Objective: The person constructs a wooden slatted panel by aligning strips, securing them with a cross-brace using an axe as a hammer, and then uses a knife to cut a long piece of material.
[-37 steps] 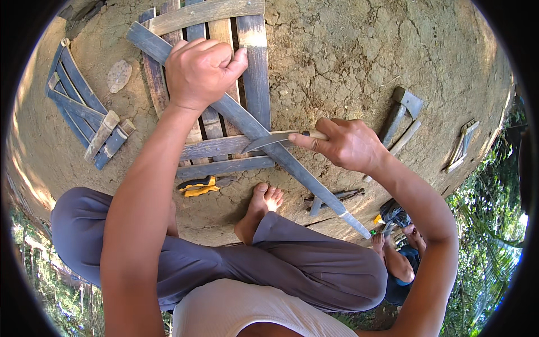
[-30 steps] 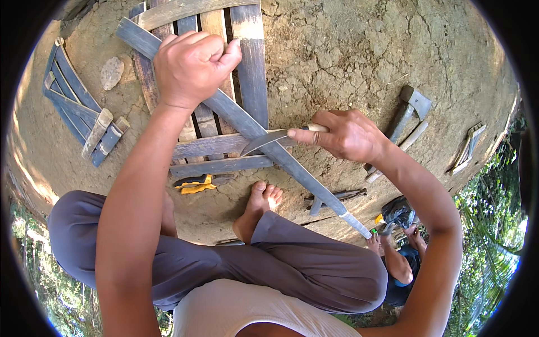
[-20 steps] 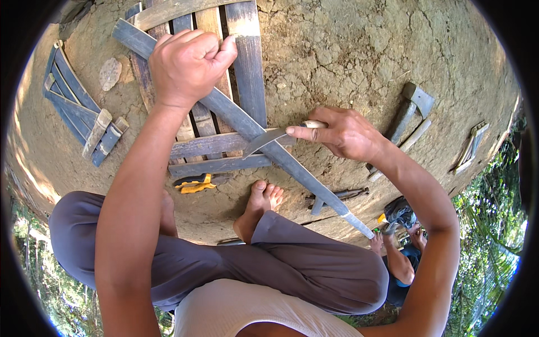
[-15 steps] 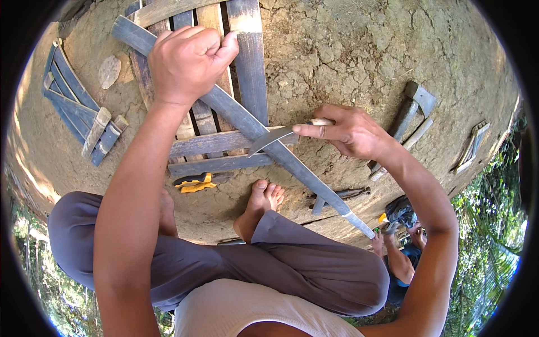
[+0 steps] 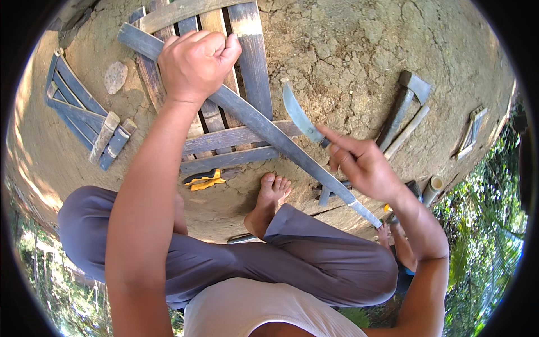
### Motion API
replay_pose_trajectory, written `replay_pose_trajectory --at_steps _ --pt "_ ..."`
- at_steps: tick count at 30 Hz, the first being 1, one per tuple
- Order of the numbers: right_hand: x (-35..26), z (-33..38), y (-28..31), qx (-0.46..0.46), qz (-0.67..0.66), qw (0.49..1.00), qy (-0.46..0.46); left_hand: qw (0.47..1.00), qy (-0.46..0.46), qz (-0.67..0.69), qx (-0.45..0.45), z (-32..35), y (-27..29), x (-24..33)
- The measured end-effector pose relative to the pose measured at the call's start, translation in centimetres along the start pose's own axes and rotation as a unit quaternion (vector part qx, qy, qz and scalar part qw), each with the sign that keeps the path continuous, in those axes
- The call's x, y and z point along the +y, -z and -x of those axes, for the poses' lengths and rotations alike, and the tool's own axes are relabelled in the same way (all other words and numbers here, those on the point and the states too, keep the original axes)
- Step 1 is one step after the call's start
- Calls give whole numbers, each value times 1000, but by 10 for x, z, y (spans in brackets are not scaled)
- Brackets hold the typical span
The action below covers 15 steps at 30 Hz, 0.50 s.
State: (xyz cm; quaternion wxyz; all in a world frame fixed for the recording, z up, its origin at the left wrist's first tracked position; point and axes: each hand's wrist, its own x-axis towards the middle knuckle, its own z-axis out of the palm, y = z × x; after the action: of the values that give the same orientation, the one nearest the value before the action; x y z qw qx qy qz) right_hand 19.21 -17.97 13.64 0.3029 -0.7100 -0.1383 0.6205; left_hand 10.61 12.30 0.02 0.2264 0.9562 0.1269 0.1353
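My left hand (image 5: 196, 64) is a closed fist around the upper part of a long grey wooden strip (image 5: 281, 140), probably bamboo. The strip slants across a slatted wooden panel (image 5: 255, 73) down to the lower right, where another person's hand (image 5: 383, 231) is at its pale tip. In my right hand (image 5: 362, 168) is a knife with a curved blade (image 5: 298, 115), its index finger stretched along the handle. The blade points up and left, apart from the strip, over bare soil. Most of the knife's handle is hidden by my fingers.
A yellow-and-black handled tool (image 5: 205, 178) lies by my bare foot (image 5: 266, 205). To the right are an axe (image 5: 401, 109), a stick (image 5: 408, 132) and a small wooden frame (image 5: 471, 132). A larger slatted frame (image 5: 78, 118) and a flat pale stone (image 5: 115, 77) lie left.
The knife has left the strip; its blade has swung from pointing left across it to pointing up. My right hand has moved down and slightly right. My left hand still grips the strip.
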Motion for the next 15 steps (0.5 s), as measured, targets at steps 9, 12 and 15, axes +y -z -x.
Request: replay_pose_trajectory --at_steps 9,12,15 --pt "-59 4 -60 106 60 986 -114 999 31 -5 -7 -6 -2 4" --pt "-70 0 -66 132 20 978 -162 999 34 -10 -7 -5 -4 3" --pt "-80 -9 -61 121 -12 971 -205 999 33 -19 -9 -3 -8 0"
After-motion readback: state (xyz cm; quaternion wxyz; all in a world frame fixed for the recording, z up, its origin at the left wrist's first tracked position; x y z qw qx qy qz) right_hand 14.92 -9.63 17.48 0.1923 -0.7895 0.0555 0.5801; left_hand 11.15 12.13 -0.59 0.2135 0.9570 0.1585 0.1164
